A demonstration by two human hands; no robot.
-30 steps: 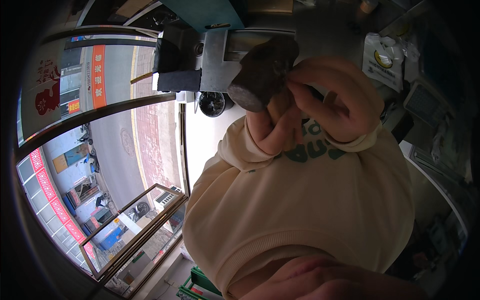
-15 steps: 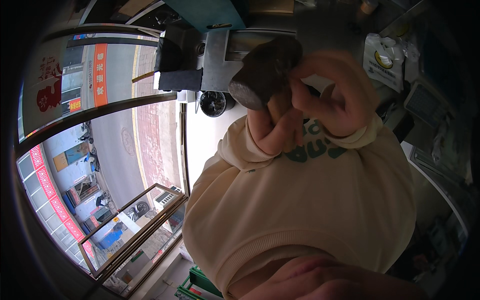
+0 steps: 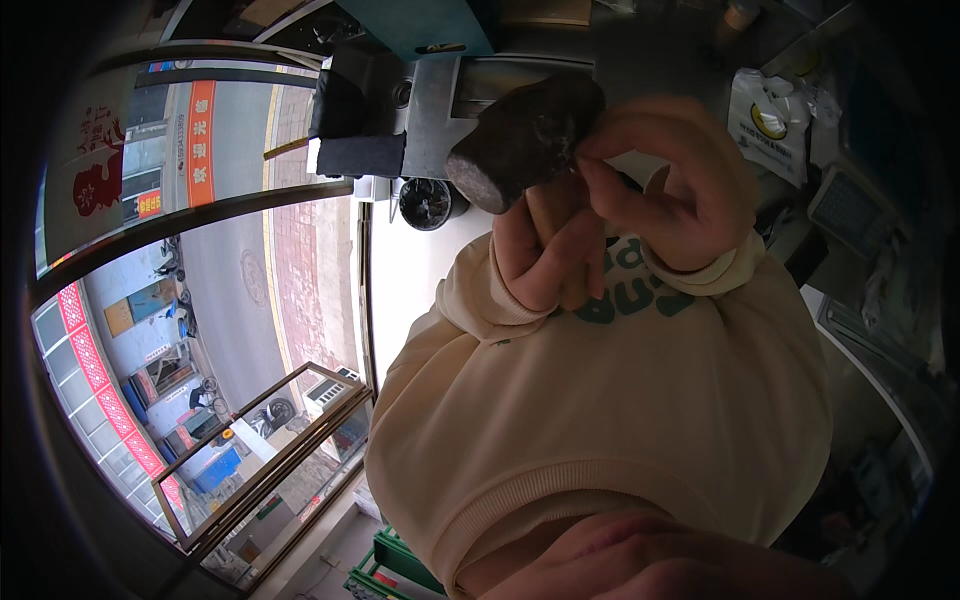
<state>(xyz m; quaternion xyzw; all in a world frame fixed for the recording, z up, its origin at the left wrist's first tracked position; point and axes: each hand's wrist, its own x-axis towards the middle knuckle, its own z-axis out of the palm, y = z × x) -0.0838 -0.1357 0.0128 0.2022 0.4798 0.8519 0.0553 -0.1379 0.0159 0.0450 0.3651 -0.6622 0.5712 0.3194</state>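
Note:
A hammer with a dark, scuffed head point(image 3: 510, 145) and a short wooden handle point(image 3: 548, 215) is held up over the front of my cream sweatshirt point(image 3: 590, 400). My left hand point(image 3: 540, 260) is closed round the handle below the head. My right hand point(image 3: 680, 185) has its fingers curled, thumb and forefinger pinched at the right side of the head where it meets the handle; whether anything small is between the fingertips is hidden.
Behind my hands are a metal counter point(image 3: 435, 120), a black bucket point(image 3: 425, 205) and a teal box point(image 3: 410, 25). A white plastic bag point(image 3: 760, 130) and a keypad device point(image 3: 835, 210) stand on the right. A framed window point(image 3: 200, 205) fills the left, with a green crate point(image 3: 395, 550) low down.
The hammer head has shifted slightly left and up. My right hand is a little higher, still pinched at the head; my left hand keeps its grip on the handle.

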